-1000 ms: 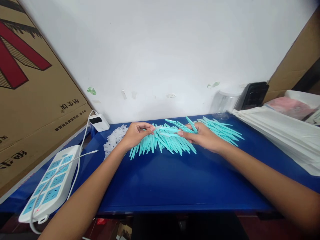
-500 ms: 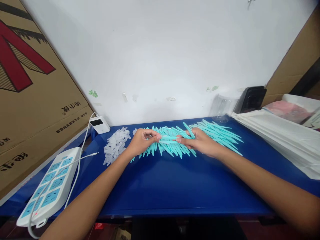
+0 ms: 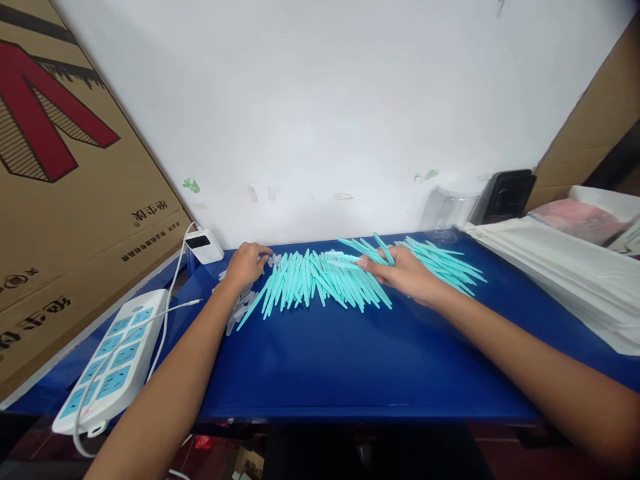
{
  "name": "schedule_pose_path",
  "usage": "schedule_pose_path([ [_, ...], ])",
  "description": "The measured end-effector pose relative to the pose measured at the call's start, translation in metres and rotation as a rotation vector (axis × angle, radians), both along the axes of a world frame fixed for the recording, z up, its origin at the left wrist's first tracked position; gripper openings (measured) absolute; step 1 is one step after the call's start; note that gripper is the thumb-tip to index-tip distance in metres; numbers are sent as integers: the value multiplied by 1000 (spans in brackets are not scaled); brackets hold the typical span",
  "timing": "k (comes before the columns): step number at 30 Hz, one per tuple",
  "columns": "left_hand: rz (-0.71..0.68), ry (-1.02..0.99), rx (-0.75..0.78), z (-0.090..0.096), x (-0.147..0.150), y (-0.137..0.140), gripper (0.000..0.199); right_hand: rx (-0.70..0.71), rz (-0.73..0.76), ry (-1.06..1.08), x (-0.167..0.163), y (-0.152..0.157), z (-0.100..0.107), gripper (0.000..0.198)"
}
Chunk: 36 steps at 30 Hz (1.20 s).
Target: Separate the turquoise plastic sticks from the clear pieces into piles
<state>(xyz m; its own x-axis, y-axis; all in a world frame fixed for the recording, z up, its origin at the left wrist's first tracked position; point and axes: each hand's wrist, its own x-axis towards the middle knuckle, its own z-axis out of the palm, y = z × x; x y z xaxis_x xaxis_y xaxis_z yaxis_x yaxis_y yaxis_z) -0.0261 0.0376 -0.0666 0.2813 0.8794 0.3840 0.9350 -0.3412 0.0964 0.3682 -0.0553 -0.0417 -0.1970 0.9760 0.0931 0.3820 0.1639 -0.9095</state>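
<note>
My right hand [image 3: 405, 273] is closed around several slim teal plastic sticks [image 3: 383, 250] with tapered ends, fanned out past the fingers. One of them points left and has a paler, whitish end. Below and left of it, a row of similar teal sticks [image 3: 305, 283] lies on the blue table. My left hand [image 3: 245, 265] rests over a pile of small frosted clear plastic pieces [image 3: 240, 310], covering much of it. Its visible fingers curve to the right, slightly apart, and their tips reach more clear pieces [image 3: 274, 259]. Nothing shows between them.
More teal sticks [image 3: 450, 263] lie at the right. Behind stand a clear jar [image 3: 447, 213] and a black object [image 3: 507, 207]. White sheets [image 3: 555, 267] are stacked on the right; a power strip [image 3: 113, 360], cable and small white device [image 3: 205, 247] are on the left. A cardboard box [image 3: 100, 200] rises there.
My left hand has let go of the pale-ended stick near the middle and moved left onto the clear pieces. My right hand still grips its teal sticks, nearly in place. The view has shifted slightly.
</note>
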Motion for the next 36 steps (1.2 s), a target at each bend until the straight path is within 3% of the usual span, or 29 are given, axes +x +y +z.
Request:
schedule_pose_path([
  [7, -133, 42, -53, -5, 5, 3, 46, 14, 9, -26, -1, -1, 0, 64],
  [16, -53, 117, -53, 2, 1, -3, 39, -2, -30, -17, 1, 3, -5, 62],
  [26, -104, 87, -86, 1, 4, -1, 32, 21, 9, -18, 0, -1, 1, 64],
  [36, -4, 178, -76, 0, 4, -3, 20, 3, -8, -14, -2, -2, 2, 64],
])
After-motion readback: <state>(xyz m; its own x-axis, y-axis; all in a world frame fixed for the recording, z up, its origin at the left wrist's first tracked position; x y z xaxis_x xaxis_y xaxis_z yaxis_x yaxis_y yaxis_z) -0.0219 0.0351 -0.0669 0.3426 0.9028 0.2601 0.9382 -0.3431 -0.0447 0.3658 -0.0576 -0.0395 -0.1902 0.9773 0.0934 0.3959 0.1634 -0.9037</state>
